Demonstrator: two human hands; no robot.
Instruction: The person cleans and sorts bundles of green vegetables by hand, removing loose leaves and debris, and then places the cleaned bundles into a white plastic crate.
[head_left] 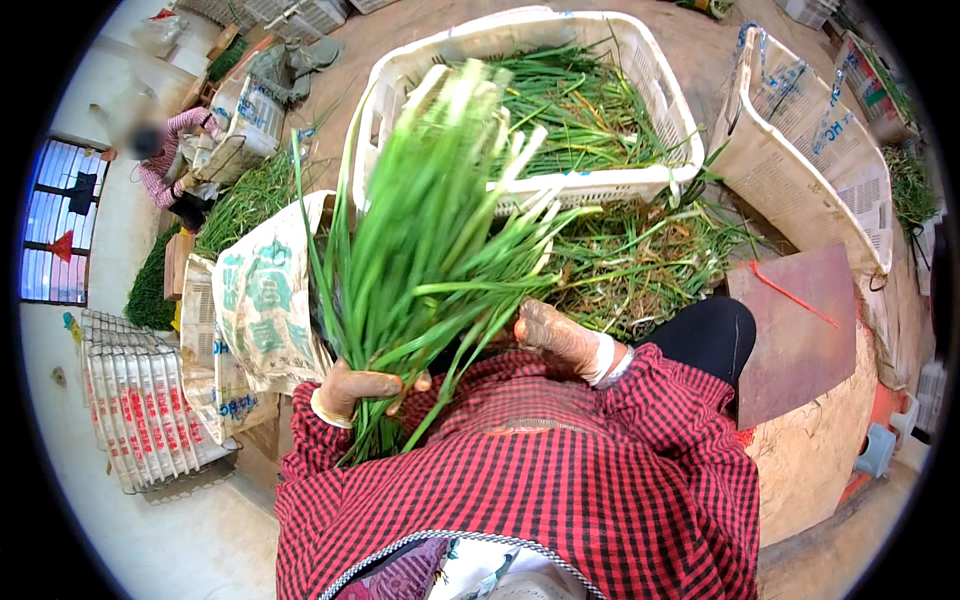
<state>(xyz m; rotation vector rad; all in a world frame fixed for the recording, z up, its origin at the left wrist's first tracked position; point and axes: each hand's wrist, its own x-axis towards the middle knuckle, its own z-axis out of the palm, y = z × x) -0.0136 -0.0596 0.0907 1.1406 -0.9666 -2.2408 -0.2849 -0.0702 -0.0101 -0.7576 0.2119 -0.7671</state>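
Note:
A large bunch of long green garlic chives (420,230) stands tilted upward in front of me, its pale stem ends blurred at the top. My left hand (365,392), in a thin glove, is closed around the leafy lower part of the bunch. Some leaf tips hang below that hand over my checked clothing. To the right of the bunch, my gloved right hand (562,335) is apart from it near my lap. Its fingers look half bent and loosely open, with nothing visible in them. A white plastic crate (605,180) ahead contains more chives (580,110).
Loose trimmings (640,265) lie between me and the crate. An upright crate (815,165) and a brown board (800,335) are at right. A printed sack (265,300) and stacked white crates (150,400) are at left. Another person (165,160) works at far left.

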